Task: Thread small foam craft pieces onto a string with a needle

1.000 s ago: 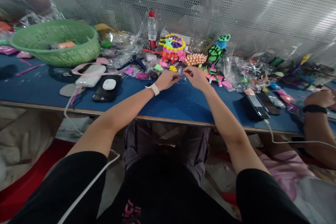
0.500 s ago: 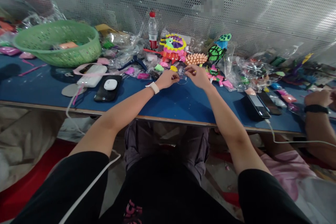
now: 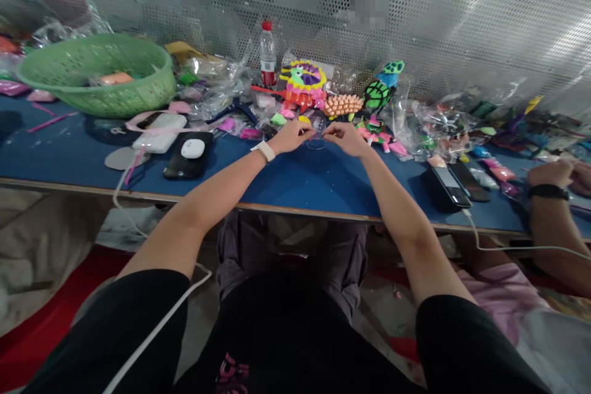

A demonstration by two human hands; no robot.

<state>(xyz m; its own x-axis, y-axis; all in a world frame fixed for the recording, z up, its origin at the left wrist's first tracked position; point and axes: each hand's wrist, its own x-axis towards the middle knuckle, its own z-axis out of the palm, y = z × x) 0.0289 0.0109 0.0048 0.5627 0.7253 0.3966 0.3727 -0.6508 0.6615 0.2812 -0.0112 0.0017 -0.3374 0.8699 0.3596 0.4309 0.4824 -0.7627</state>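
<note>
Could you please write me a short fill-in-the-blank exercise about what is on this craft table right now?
1. The basket at the table's left end is ___ in colour.
2. The bottle by the mesh wall has a ___ cap.
3. The left hand and right hand meet over a small clear piece on the ___ table.
4. The watch strap on the left wrist is ___.

Missing words: green; red; blue; white
</note>
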